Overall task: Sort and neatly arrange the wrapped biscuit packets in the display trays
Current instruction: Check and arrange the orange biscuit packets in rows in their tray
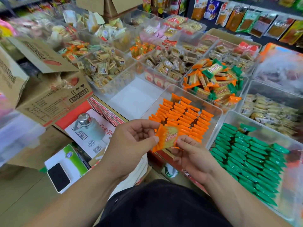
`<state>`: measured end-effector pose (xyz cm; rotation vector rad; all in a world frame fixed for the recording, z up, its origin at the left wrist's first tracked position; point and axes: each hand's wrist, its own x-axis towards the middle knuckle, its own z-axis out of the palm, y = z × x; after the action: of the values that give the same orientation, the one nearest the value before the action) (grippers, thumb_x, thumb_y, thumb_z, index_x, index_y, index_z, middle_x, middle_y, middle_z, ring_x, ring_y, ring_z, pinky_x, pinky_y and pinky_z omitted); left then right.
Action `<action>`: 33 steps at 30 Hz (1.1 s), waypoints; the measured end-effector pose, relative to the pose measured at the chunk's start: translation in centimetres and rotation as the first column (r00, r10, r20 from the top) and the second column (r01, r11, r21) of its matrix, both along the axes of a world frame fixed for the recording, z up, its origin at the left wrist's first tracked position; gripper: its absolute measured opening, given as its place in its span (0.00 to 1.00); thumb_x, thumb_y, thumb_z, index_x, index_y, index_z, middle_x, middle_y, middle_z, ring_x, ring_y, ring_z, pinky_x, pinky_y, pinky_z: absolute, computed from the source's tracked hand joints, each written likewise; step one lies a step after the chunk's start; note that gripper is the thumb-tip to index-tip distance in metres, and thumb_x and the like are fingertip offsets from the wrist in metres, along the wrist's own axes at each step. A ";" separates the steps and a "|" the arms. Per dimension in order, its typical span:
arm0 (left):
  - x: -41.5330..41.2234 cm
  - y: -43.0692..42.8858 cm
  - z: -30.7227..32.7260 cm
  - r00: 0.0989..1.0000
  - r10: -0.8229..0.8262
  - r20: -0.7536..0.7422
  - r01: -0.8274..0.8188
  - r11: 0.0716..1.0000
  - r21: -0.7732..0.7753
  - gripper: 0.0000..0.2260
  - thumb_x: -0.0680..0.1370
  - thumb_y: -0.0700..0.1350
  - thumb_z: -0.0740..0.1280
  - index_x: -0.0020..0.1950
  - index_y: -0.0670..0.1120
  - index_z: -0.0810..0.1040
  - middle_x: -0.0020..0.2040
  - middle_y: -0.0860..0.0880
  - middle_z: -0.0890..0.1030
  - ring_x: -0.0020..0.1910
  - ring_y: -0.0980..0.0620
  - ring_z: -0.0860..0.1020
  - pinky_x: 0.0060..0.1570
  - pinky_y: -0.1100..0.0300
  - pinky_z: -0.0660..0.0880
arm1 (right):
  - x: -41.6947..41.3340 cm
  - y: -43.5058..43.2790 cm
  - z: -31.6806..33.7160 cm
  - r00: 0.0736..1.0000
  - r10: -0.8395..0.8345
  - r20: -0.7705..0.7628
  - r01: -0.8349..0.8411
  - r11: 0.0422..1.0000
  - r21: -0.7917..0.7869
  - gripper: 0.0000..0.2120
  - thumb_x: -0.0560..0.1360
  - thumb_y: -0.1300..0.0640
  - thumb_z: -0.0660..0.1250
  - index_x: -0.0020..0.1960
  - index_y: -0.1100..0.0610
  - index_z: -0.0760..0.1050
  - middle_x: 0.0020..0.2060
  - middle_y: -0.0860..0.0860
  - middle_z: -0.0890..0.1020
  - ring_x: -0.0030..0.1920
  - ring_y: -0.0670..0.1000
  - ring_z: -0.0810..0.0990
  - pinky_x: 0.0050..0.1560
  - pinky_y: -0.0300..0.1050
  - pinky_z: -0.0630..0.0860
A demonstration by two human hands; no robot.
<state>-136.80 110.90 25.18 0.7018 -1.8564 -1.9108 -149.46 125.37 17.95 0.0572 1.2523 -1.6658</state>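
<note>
Orange biscuit packet [167,138] held over near rim of clear tray [214,128] of orange rows, left hand [131,145] and right hand [191,154] each pinching one end; open floor far-left of rows, green-row tray [229,117] just right, stocked shelves [246,18] far.

1. Cardboard carton [49,102]: handling symbols (up arrows, umbrella, glass) are printed above a barcode. The lines of small print beside them are too blurred to read.
2. Carton flap [37,53]: large printed characters and a red oval mark, not legible.
3. Red-and-white carton [98,145]: barcode, round stamp, QR code and red characters. None can be read.
4. Orange packet [167,136]: white characters on a red band, blurred.
5. Green-and-white box [65,161]: blue badge, with unreadable content.
</note>
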 end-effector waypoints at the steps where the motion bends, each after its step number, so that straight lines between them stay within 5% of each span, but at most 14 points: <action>1: 0.0 0.1 -0.1 1.000 0.003 -0.007 -0.003 1.000 0.000 0.15 0.72 0.25 0.70 0.49 0.43 0.85 0.35 0.48 0.79 0.37 0.53 0.77 0.40 0.61 0.77 | 0.1 -0.1 -0.1 1.000 0.007 0.013 -0.008 1.000 0.007 0.03 0.72 0.59 0.69 0.40 0.53 0.78 0.46 0.55 0.83 0.36 0.47 0.78 0.35 0.40 0.70; 11: 0.2 0.0 -0.5 1.000 0.031 0.003 -0.031 0.999 -0.011 0.16 0.73 0.24 0.68 0.48 0.44 0.84 0.36 0.49 0.78 0.37 0.57 0.76 0.41 0.64 0.77 | 0.2 -0.3 -0.6 0.999 0.012 0.036 -0.012 1.000 -0.003 0.01 0.73 0.58 0.70 0.43 0.55 0.78 0.43 0.53 0.84 0.36 0.47 0.77 0.37 0.40 0.70; 16: -0.3 -1.5 -2.4 0.992 0.124 0.012 -0.125 0.988 0.087 0.10 0.72 0.30 0.70 0.49 0.42 0.83 0.43 0.40 0.80 0.40 0.48 0.77 0.40 0.59 0.77 | -0.1 0.2 1.1 0.979 -0.147 -0.139 0.142 0.989 -0.040 0.03 0.71 0.56 0.72 0.39 0.53 0.80 0.36 0.53 0.77 0.35 0.49 0.72 0.35 0.40 0.70; 19: -0.7 -2.2 -3.8 0.989 0.130 0.070 -0.140 0.978 0.153 0.11 0.77 0.26 0.64 0.55 0.36 0.79 0.46 0.31 0.77 0.38 0.45 0.75 0.36 0.60 0.76 | 0.0 0.6 3.5 0.866 -0.201 -0.458 0.192 0.979 -0.066 0.07 0.75 0.62 0.71 0.39 0.54 0.81 0.33 0.50 0.79 0.35 0.48 0.74 0.38 0.39 0.74; 21: -1.0 -1.9 -4.3 0.989 0.104 0.100 -0.122 0.974 0.190 0.10 0.78 0.27 0.62 0.56 0.35 0.78 0.43 0.35 0.79 0.35 0.48 0.75 0.35 0.60 0.76 | 0.3 0.7 5.1 0.736 -0.206 -0.645 0.190 0.977 -0.096 0.07 0.74 0.63 0.73 0.39 0.53 0.82 0.34 0.48 0.83 0.36 0.45 0.79 0.40 0.37 0.75; 25: -1.9 -1.1 -4.8 0.993 0.072 0.091 -0.093 0.960 0.262 0.08 0.79 0.28 0.61 0.55 0.35 0.77 0.42 0.40 0.80 0.34 0.50 0.76 0.35 0.61 0.76 | 0.9 1.0 6.5 0.576 -0.152 -0.803 0.117 0.988 -0.103 0.04 0.73 0.56 0.75 0.41 0.49 0.84 0.39 0.50 0.84 0.41 0.49 0.81 0.43 0.40 0.76; 33: -2.9 -1.3 -4.1 0.988 0.141 0.058 -0.151 0.954 0.261 0.12 0.78 0.29 0.64 0.59 0.42 0.77 0.43 0.41 0.81 0.42 0.45 0.79 0.43 0.56 0.78 | -1.1 1.7 5.6 0.814 -0.242 -0.528 0.232 0.969 -0.087 0.08 0.78 0.69 0.67 0.49 0.56 0.76 0.33 0.51 0.79 0.33 0.52 0.78 0.35 0.41 0.75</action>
<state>-139.67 109.63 21.09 0.9384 -1.5366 -2.0803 -150.52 127.08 23.56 -0.2986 1.7017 -1.9906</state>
